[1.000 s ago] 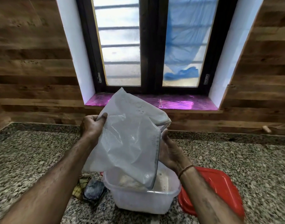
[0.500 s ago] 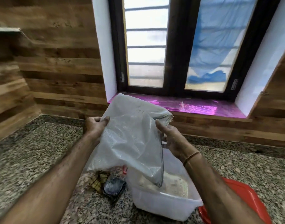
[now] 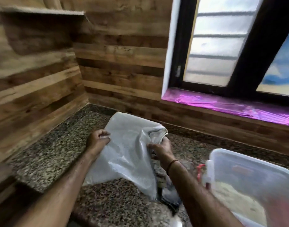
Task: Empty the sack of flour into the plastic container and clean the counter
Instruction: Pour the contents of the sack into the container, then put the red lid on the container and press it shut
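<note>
A limp, translucent white flour sack (image 3: 129, 154) hangs over the granite counter (image 3: 52, 154), left of the plastic container. My left hand (image 3: 97, 141) pinches its left edge. My right hand (image 3: 161, 149) grips its crumpled upper right corner. The clear plastic container (image 3: 248, 176) stands at the lower right with pale flour inside. The sack's lower end hangs above the counter, away from the container. The frame is blurred by motion.
A dark cloth and a small item (image 3: 168, 194) lie on the counter under the sack's lower right edge. Wooden walls close the left and back sides. A purple-lined window sill (image 3: 230, 105) runs at the right, and a wooden shelf (image 3: 42, 13) juts out upper left.
The sack has moved left, from above the container to over the bare counter, and both hands dropped lower with it. The view swung left, so the container now sits at the right.
</note>
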A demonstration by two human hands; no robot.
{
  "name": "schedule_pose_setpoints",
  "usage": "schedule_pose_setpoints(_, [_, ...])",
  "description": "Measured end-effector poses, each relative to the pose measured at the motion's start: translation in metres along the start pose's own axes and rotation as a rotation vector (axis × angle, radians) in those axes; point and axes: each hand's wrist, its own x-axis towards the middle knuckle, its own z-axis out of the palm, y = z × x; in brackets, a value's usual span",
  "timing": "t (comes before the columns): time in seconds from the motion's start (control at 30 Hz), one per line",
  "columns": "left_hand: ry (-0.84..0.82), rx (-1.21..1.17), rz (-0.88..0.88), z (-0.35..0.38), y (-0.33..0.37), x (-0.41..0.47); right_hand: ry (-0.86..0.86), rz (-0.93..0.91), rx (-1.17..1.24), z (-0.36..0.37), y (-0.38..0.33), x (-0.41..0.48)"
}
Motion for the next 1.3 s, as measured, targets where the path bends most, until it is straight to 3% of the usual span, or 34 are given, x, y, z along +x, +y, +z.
schedule_pose_setpoints(0.13, [-0.176, 0.018, -0.098, -0.027, -0.06, 0.029, -0.039, 0.161, -0.019, 0.06, 0.043, 0.02])
schedule_pose_setpoints(0.23, [-0.237, 0.225, -0.109, -0.041, -0.102, 0.056, -0.101, 0.241, -0.009, 0.092, 0.072, 0.033])
schedule_pose_setpoints(0.43, [-0.416, 0.613, -0.177, -0.041, -0.16, 0.065, -0.04, 0.235, -0.253, 0.115, 0.149, 0.081])
schedule_pose_setpoints(0.57, [-0.405, 0.752, -0.127, -0.037, -0.156, 0.064, -0.084, 0.219, -0.326, 0.12, 0.118, 0.06])
schedule_pose_setpoints(0.73, [-0.297, 0.684, 0.086, -0.018, -0.099, 0.062, -0.074, 0.035, -0.362, 0.107, 0.074, 0.041])
schedule_pose_setpoints(0.97, [-0.353, 0.422, 0.385, 0.077, 0.017, 0.014, 0.162, -0.321, -0.606, -0.004, -0.004, 0.006])
schedule_pose_setpoints(1.13, [-0.421, 0.359, 0.572, 0.171, 0.083, -0.062, 0.416, -0.413, -0.685, -0.138, -0.035, -0.038])
schedule_pose_setpoints(1.3, [-0.494, 0.352, 0.714, 0.28, 0.124, -0.186, 0.619, -0.414, -0.715, -0.302, -0.02, -0.097])
